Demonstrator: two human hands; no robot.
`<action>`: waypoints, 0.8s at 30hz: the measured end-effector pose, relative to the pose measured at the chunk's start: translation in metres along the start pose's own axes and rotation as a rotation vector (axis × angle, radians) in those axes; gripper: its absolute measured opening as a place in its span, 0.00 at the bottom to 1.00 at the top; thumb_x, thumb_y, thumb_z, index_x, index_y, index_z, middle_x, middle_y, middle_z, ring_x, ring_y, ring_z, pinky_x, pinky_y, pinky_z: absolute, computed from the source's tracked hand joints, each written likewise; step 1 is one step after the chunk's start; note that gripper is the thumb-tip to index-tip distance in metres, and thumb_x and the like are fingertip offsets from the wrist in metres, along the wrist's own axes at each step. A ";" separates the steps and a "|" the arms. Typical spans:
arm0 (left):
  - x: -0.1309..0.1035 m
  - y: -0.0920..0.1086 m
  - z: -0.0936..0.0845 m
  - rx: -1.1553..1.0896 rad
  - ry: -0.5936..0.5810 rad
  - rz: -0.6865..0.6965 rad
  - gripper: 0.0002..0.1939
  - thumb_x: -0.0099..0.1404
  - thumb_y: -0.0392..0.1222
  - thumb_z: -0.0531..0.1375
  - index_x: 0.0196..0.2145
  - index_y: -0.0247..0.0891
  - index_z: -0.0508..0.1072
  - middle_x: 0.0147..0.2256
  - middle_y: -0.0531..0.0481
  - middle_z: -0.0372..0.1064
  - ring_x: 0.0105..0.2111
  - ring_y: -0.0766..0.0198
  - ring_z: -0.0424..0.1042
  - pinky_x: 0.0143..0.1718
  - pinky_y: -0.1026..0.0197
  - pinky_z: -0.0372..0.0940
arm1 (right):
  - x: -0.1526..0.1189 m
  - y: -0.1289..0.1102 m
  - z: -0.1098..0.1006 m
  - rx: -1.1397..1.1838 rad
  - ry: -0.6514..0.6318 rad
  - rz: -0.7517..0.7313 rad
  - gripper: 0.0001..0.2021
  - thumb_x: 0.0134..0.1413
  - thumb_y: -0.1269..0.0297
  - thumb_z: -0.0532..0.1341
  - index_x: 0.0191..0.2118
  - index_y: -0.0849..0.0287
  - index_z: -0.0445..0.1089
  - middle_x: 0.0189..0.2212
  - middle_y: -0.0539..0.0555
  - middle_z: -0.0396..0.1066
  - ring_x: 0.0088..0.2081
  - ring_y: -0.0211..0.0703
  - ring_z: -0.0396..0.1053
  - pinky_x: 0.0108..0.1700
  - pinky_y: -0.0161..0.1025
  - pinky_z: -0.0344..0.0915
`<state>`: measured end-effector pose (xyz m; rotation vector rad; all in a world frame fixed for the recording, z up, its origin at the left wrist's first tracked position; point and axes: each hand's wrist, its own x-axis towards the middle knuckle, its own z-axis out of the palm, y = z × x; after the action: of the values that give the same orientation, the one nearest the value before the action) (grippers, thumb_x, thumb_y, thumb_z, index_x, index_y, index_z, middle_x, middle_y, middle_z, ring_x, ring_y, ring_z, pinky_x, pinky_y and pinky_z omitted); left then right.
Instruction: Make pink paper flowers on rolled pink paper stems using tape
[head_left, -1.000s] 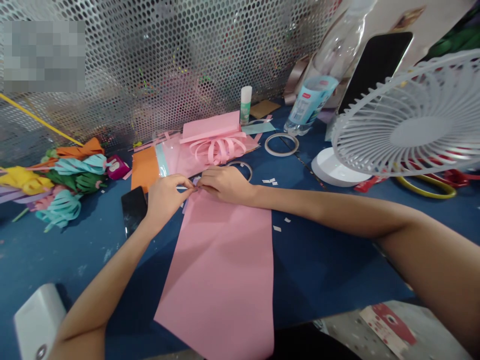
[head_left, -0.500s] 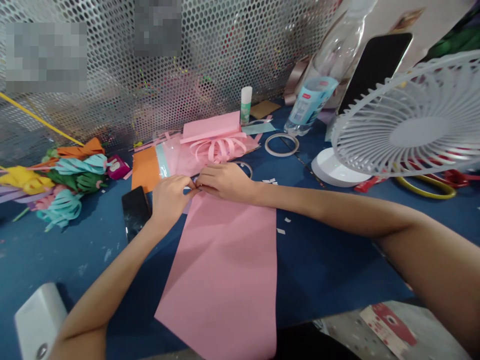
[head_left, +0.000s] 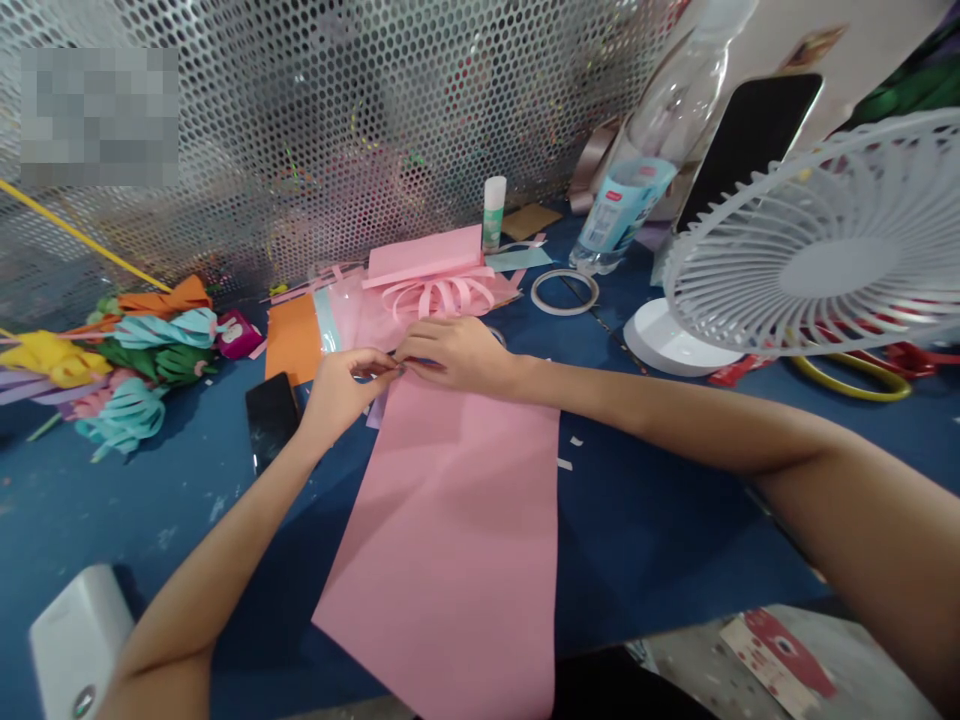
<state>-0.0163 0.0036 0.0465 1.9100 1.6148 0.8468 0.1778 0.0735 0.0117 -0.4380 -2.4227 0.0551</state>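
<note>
A long sheet of pink paper (head_left: 457,540) lies lengthwise before me, its near end reaching the table's front edge. At its far left corner my left hand (head_left: 341,390) is closed, thumb and forefinger pinched together. Right beside those fingertips, my right hand (head_left: 457,355) is bent over the paper's far edge and closed on it. The fingertips of both hands meet, and they hide the corner between them. Just beyond my hands lie a bundle of curled pink paper strips (head_left: 442,297) and a folded pink sheet (head_left: 424,252).
On the left are a black phone (head_left: 272,420), orange paper (head_left: 292,335) and colourful paper tassels (head_left: 161,340). A glue stick (head_left: 493,215), a tape roll (head_left: 565,291), a water bottle (head_left: 626,205) and a white fan (head_left: 832,260) stand or lie to the right. Perforated metal (head_left: 420,120) rises behind.
Both hands stay at the paper's far left corner. My right hand has shifted up slightly, and the pink paper has moved a little up and to the right.
</note>
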 end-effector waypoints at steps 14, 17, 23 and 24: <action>-0.007 0.014 0.001 0.241 0.064 0.123 0.10 0.61 0.39 0.57 0.35 0.37 0.79 0.35 0.49 0.79 0.35 0.59 0.77 0.43 0.60 0.70 | 0.004 0.005 -0.007 -0.283 0.050 -0.182 0.14 0.69 0.66 0.49 0.40 0.59 0.72 0.35 0.52 0.73 0.35 0.39 0.66 0.31 0.37 0.52; -0.008 0.014 0.000 0.262 0.047 0.119 0.10 0.61 0.38 0.57 0.36 0.37 0.79 0.35 0.49 0.79 0.36 0.58 0.77 0.44 0.60 0.70 | 0.005 0.004 -0.009 -0.348 0.049 -0.212 0.13 0.68 0.71 0.49 0.40 0.59 0.72 0.35 0.51 0.72 0.34 0.38 0.64 0.30 0.38 0.49; -0.006 0.013 -0.001 0.182 0.010 0.112 0.09 0.58 0.36 0.58 0.35 0.38 0.79 0.35 0.49 0.79 0.36 0.59 0.77 0.44 0.60 0.71 | 0.005 0.003 -0.014 -0.452 0.143 -0.341 0.12 0.67 0.75 0.50 0.40 0.58 0.70 0.33 0.49 0.70 0.31 0.36 0.60 0.29 0.37 0.49; -0.005 0.012 -0.002 0.146 0.000 0.108 0.09 0.58 0.36 0.58 0.35 0.37 0.78 0.34 0.49 0.79 0.35 0.59 0.77 0.42 0.60 0.71 | 0.004 0.003 -0.014 -0.466 0.151 -0.364 0.11 0.67 0.74 0.51 0.41 0.58 0.69 0.33 0.48 0.70 0.31 0.36 0.60 0.29 0.37 0.50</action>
<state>-0.0100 -0.0031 0.0559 2.1146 1.6245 0.7907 0.1846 0.0770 0.0251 -0.1849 -2.3157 -0.6852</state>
